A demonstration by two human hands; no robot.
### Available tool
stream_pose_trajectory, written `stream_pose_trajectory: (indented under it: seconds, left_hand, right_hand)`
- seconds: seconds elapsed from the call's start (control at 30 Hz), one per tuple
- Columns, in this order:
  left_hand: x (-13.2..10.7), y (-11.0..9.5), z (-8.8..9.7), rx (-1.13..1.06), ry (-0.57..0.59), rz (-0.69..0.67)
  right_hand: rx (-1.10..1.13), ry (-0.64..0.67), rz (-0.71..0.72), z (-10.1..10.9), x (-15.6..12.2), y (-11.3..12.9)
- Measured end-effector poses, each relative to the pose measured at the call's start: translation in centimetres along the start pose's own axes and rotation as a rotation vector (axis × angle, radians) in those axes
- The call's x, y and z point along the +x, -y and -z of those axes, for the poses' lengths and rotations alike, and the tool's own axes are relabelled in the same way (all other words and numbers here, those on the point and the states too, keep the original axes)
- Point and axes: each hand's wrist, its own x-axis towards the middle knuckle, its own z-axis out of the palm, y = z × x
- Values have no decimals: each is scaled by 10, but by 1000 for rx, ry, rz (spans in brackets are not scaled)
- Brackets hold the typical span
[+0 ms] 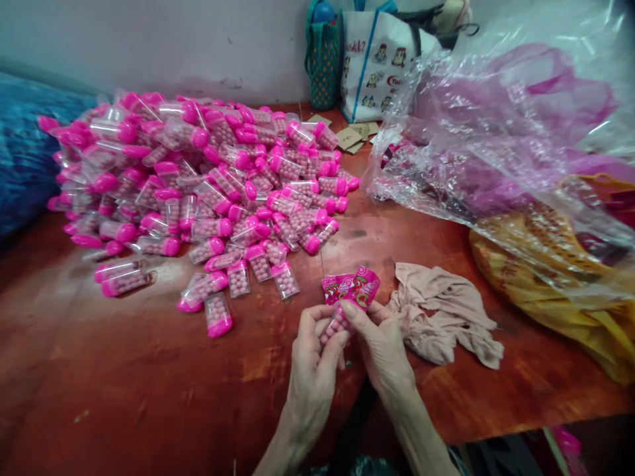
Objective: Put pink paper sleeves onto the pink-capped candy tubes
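Note:
My left hand and my right hand meet near the table's front edge. Together they pinch one small clear candy tube filled with pink balls. A pink printed label sticks up from the tube between my fingertips. Both hands are closed on the tube and label. A big heap of the same pink-capped candy tubes lies on the red-brown table, to the left and behind my hands.
A crumpled beige cloth lies just right of my hands. Clear and pink plastic bags and a yellow bag fill the right side. A white tote bag and a green mesh bag stand at the wall. Blue fabric is at far left.

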Motion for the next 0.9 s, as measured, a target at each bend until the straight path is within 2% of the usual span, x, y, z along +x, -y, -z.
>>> stream_pose_trajectory:
  seconds: [0.2,0.43,0.6,0.8,0.9]
  left_hand:
    - [-1,2,-4,-99,-123,8]
    - [13,-5,4,-194,-57,32]
    - [14,-2,6,-162,-69,41]
    - [10,6,0,-169,-206,-14]
    - [11,8,0,-217,-219,-3]
  right_hand:
    - [-12,11,-49,-9,-7,-13]
    - [-56,94,44,1,0,-3]
    - [-173,58,117,4,3,-3]
    - [-294,-22,162,-6,-3,-14]
    - [-347,-44,191,-9,-5,-18]
